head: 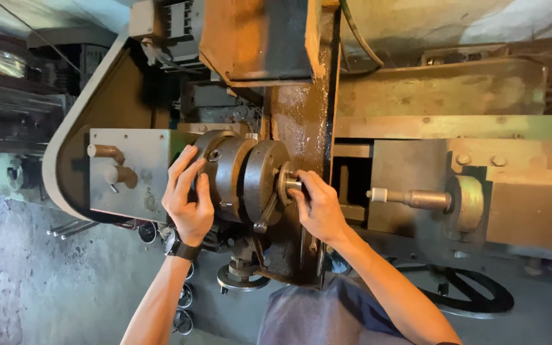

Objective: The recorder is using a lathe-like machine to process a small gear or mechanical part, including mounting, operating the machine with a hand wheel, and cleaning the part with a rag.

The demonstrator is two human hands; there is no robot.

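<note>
I look down at an old lathe. My left hand (pixel 188 195), with a dark wristwatch on its wrist, is wrapped around the rim of the round metal chuck (pixel 241 169). My right hand (pixel 316 204) grips a small round metal workpiece (pixel 288 184) seated in the chuck's face, fingertips pinching it. A chuck key handle (pixel 265 214) hangs down from the chuck between my two hands.
The tailstock with its pointed centre (pixel 410 199) sits to the right of the chuck. A grey headstock panel with levers (pixel 115 167) lies left. A brown carriage block (pixel 301 115) stands above the chuck. A black handwheel (pixel 471 294) lies at lower right.
</note>
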